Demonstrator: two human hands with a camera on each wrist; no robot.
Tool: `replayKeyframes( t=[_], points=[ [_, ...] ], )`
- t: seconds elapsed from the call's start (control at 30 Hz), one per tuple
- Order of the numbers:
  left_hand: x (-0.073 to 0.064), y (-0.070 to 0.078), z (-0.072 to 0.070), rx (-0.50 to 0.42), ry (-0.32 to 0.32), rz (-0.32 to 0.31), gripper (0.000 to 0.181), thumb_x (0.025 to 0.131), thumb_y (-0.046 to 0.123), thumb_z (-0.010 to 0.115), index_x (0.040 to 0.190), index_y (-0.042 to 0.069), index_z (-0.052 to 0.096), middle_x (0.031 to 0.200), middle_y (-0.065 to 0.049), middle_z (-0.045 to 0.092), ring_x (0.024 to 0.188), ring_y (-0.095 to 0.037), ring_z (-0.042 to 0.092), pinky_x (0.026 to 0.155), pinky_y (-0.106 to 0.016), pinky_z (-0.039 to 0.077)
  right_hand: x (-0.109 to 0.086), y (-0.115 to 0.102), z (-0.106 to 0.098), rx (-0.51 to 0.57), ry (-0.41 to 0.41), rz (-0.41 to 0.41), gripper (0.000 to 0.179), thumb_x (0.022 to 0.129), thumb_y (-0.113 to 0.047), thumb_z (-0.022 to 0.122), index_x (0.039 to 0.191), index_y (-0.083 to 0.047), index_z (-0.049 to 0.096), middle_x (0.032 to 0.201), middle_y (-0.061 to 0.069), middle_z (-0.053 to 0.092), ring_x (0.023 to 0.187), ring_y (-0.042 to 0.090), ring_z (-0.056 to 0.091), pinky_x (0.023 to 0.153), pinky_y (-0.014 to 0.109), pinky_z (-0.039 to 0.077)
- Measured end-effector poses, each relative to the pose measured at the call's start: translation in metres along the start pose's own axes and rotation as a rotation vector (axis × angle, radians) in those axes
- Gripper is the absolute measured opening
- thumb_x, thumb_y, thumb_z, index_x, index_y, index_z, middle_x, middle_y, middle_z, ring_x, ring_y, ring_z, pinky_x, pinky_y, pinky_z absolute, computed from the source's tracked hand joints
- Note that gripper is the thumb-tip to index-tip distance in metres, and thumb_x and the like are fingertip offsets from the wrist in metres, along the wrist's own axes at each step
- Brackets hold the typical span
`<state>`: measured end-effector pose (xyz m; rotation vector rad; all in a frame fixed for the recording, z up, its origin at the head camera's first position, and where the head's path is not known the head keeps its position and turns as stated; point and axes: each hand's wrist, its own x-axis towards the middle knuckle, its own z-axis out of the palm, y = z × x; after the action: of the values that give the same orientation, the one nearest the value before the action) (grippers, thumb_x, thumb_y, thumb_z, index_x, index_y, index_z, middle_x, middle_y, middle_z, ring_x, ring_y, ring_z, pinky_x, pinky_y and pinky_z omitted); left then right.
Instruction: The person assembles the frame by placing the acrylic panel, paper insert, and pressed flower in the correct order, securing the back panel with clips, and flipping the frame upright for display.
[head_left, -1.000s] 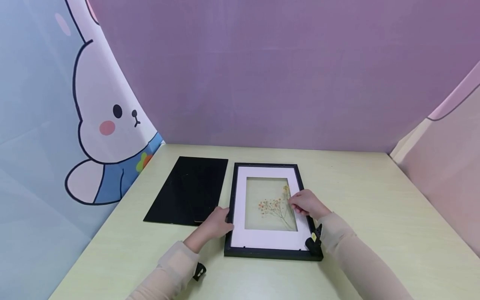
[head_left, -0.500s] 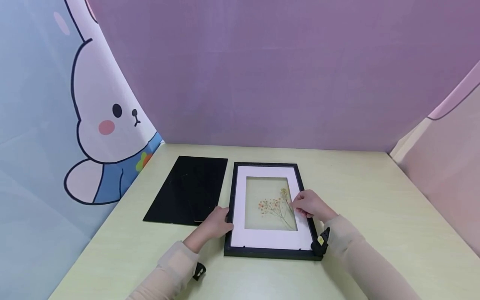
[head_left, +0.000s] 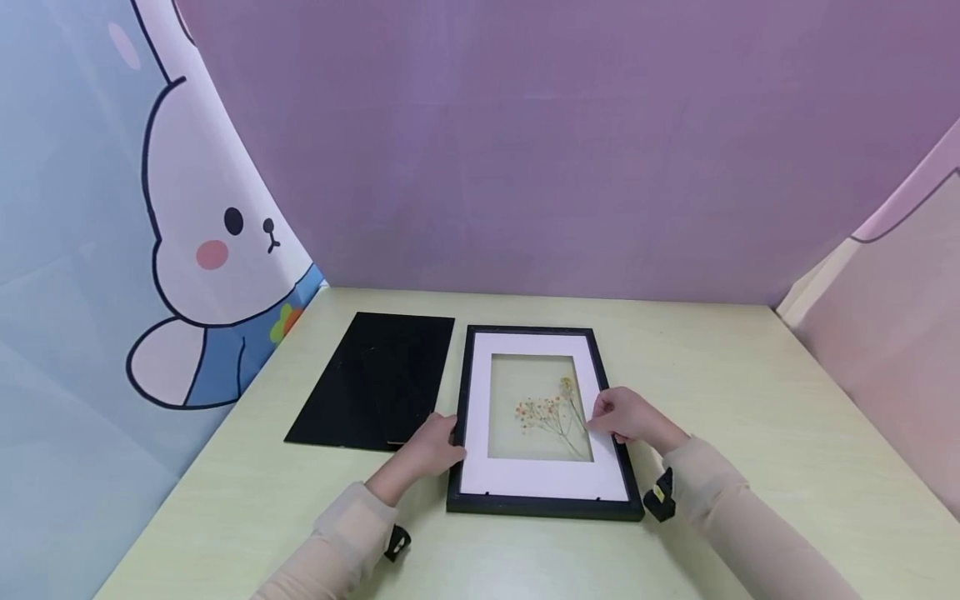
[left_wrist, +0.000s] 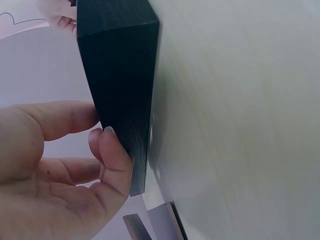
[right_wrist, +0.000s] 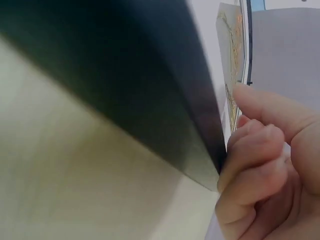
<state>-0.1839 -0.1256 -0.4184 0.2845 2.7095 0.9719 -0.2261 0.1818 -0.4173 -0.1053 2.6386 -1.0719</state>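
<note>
**Right hand slides down the yellow sprig's stem**

Changed just now: over the last second the right hand [head_left: 632,414] has shifted toward the near end of the black frame [head_left: 543,507], its fingertips dropping along the stem of the yellow sprig [head_left: 566,386]. Flower head itself has scarcely moved in the last half second. My reading: fine positioning of the sprig, no longer carrying.

Sprig's position: within the frame, along the right side of the window in the white mat [head_left: 542,479], head toward the frame's far end, stem end at the window's right edge. The orange sprig [head_left: 555,408] lies just left of it, its stem running to the window's near right corner.

Hands: left hand [head_left: 433,447] grasps the frame's left rail, unmoved. Right hand sits over the right rail, thumb tip at the stem end, other fingers curled; pinching or merely touching, I cannot tell.

Count: one frame, one mat, two sprigs as far as I can make out, two hands, two black wrist devices [head_left: 660,497]. One black panel [head_left: 382,383], flat on the table [head_left: 750,417], just left of the frame.
</note>
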Motion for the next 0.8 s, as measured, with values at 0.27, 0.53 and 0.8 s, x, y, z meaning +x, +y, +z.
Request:
replayKeyframes(
  t=[0.27, 0.53, 0.8],
  points=[
    [0.000, 0.001, -0.001, -0.005, -0.001, -0.003, 0.055, 0.085, 0.007, 0.060, 0.132, -0.012, 0.040, 0.120, -0.025, 0.045, 0.093, -0.028, 0.045, 0.071, -0.039, 0.044, -0.010, 0.004, -0.003, -0.002, 0.005, -0.159, 0.004, 0.085, -0.006, 0.063, 0.088, -0.004, 0.063, 0.064, 0.002, 0.049, 0.049, 0.014, 0.045, 0.044, 0.026, 0.036],
    [0.000, 0.001, 0.000, -0.004, 0.000, -0.008, 0.056, 0.085, 0.007, 0.061, 0.132, -0.013, 0.039, 0.123, -0.027, 0.043, 0.095, -0.028, 0.045, 0.073, -0.040, 0.044, -0.019, 0.009, -0.001, -0.080, 0.023, -0.287, 0.020, 0.085, -0.006, 0.064, 0.103, 0.000, 0.068, 0.073, 0.000, 0.054, 0.063, 0.015, 0.048, 0.053, 0.026, 0.043],
    [-0.001, 0.003, -0.001, 0.008, 0.002, -0.006, 0.055, 0.085, 0.007, 0.060, 0.132, -0.013, 0.039, 0.122, -0.027, 0.043, 0.096, -0.029, 0.045, 0.075, -0.041, 0.044, -0.029, 0.015, 0.000, -0.160, 0.034, -0.520, 0.027, 0.090, -0.011, 0.059, 0.111, 0.005, 0.064, 0.109, 0.015, 0.060, 0.098, 0.032, 0.054, 0.079, 0.042, 0.046]
  ],
)
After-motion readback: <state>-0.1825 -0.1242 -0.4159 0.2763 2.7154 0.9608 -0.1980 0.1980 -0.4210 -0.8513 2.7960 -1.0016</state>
